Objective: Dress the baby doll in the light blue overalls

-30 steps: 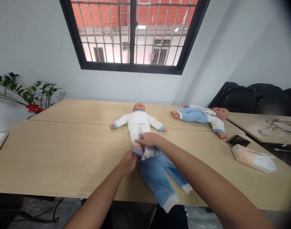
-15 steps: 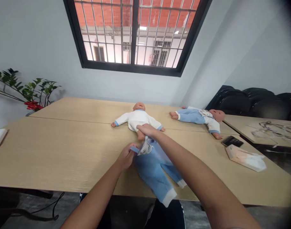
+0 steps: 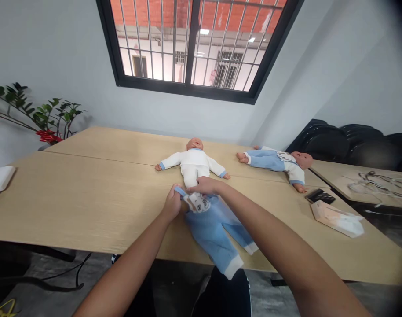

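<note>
One leg of the blue overalls (image 3: 210, 229) pokes past the near edge of the table (image 3: 89, 202) while my left hand (image 3: 172, 202) grips a strap (image 3: 180, 191) and my right hand (image 3: 205, 186), its hold unclear, meets the leg of the white-clad doll (image 3: 195, 162).

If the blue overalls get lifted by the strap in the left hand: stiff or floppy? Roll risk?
Likely floppy: the blue overalls look like soft, creased cloth. Probably light for their size, as the legs look flat and unfilled. Unlikely to roll, with both legs spread apart, though one white cuff reaching past the table edge might snag.
</note>
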Demonstrator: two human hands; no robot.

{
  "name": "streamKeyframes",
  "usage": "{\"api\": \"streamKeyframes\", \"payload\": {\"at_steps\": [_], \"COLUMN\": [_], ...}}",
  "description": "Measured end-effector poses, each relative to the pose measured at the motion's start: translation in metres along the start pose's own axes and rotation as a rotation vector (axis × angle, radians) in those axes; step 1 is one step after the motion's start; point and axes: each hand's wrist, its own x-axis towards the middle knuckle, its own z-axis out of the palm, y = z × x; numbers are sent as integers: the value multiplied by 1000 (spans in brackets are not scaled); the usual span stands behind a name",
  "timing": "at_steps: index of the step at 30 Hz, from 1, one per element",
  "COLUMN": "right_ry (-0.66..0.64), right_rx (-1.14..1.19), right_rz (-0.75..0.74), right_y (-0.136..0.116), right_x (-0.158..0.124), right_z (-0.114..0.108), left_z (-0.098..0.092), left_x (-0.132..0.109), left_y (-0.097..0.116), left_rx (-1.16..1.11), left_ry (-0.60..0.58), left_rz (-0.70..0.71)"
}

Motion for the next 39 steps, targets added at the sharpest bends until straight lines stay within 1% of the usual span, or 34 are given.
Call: {"api": "streamKeyframes", "payload": {"at_steps": [3, 5, 7, 9, 12, 13, 14, 16, 17, 19, 21, 24, 26, 28, 29, 30, 32, 35, 37, 39], "right_ry": [-63, -53, -31, -11, -31, -46, -55, -60, -59, -52, -33, -25, -49, -83, -93, -95, -66, 40, 105, 154], "right_rx": [21, -31, -100, -148, -198, -210, -220, -232, -242, -274, -280, -169, -122, -167, -210, -254, -318, -385, -407, -383], "right_rz": [12, 3, 0, 4, 6, 3, 1, -3, -7, -34, -76, -170, -251, -313, -329, -341, -369, -425, -451, -484], "right_y": [5, 7, 9, 11, 12, 12, 11, 8, 6, 6, 10, 24, 35, 44, 47, 49, 53, 56, 59, 62], "right_x": [6, 10, 11, 11, 9, 9, 9, 10, 10, 11, 10, 2, -5, -13, -16, -18, -18, -13, -8, -3], "right_z": [0, 1, 1, 0, -2, -2, -1, 1, 3, 5, 3, -10, -21, -27, -27, -24, -12, 10, 19, 24], "left_z": [4, 4, -3, -18, -43, -48, -50, -46, -40, -26, -14, -7, -8, -8, -8, -7, -3, 3, 6, 7], "left_x": [18, 27, 27, 14, -22, -35, -47, -65, -70, -71, -65, -53, -47, -40, -36, -33, -25, -13, -5, 1], "left_y": [8, 13, 16, 16, 12, 11, 9, 8, 8, 9, 11, 14, 15, 13, 11, 8, 1, -8, -11, -11], "left_rx": [71, 136, 212, 282, 404, 508, 568, 584, 558, 495, 461, 460, 490, 508, 500, 474, 375, 262, 237, 205], "left_ry": [32, 22, 14, 29, 46, 3, -86, -258, -309, -333, -342, -372, -337, -264, -229, -205, -174, -107, -52, -17], "left_rz": [-62, -116, -163, -185, -140, -67, 5, 125, 158, 174, 135, 70, 74, 113, 126, 123, 63, -52, -68, -67]}}
